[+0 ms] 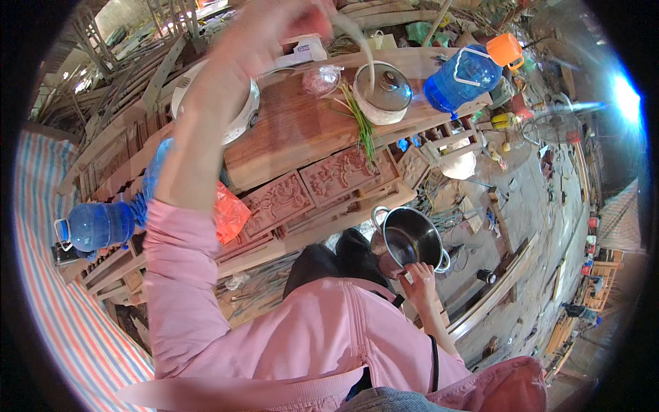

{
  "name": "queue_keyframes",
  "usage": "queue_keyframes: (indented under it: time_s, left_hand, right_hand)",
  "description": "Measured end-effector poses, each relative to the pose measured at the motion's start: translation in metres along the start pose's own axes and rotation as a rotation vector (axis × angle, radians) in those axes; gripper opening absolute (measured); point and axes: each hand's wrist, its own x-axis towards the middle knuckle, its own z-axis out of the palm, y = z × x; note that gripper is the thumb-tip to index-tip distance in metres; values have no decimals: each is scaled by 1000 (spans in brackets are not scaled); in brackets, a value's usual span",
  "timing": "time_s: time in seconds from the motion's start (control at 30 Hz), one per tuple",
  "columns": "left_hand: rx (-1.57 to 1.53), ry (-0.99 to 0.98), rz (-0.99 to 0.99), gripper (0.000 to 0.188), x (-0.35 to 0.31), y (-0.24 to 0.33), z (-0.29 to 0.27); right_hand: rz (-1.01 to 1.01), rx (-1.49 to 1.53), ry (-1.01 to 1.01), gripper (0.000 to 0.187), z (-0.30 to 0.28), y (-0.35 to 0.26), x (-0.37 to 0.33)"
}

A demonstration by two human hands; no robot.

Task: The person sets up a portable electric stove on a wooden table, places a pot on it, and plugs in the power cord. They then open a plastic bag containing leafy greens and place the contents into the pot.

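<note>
My right hand grips the near rim of an empty steel pot with two loop handles, tilted so its dark inside shows. My left arm reaches up and away, and my left hand is smeared by motion at the top edge. Something red shows at its fingers; I cannot make out whether it is held. Right of it, a pale curved strip runs down toward a white electric pot with a glass lid. Green stalks lie beside that pot.
A wooden table bears a bagged pinkish bundle, a white round appliance and a blue water jug with an orange cup on it. Carved panels line its front. Another jug and a red bag are left.
</note>
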Motion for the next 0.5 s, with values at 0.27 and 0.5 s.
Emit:
queue_keyframes:
  time_s: [0.27, 0.5]
  left_hand:
    - [199, 805, 733, 23, -38, 172, -186]
    - [-62, 861, 658, 18, -231, 133, -407]
  right_hand:
    - [65, 13, 78, 24, 0, -7, -12]
    - [85, 23, 77, 28, 9, 2, -18]
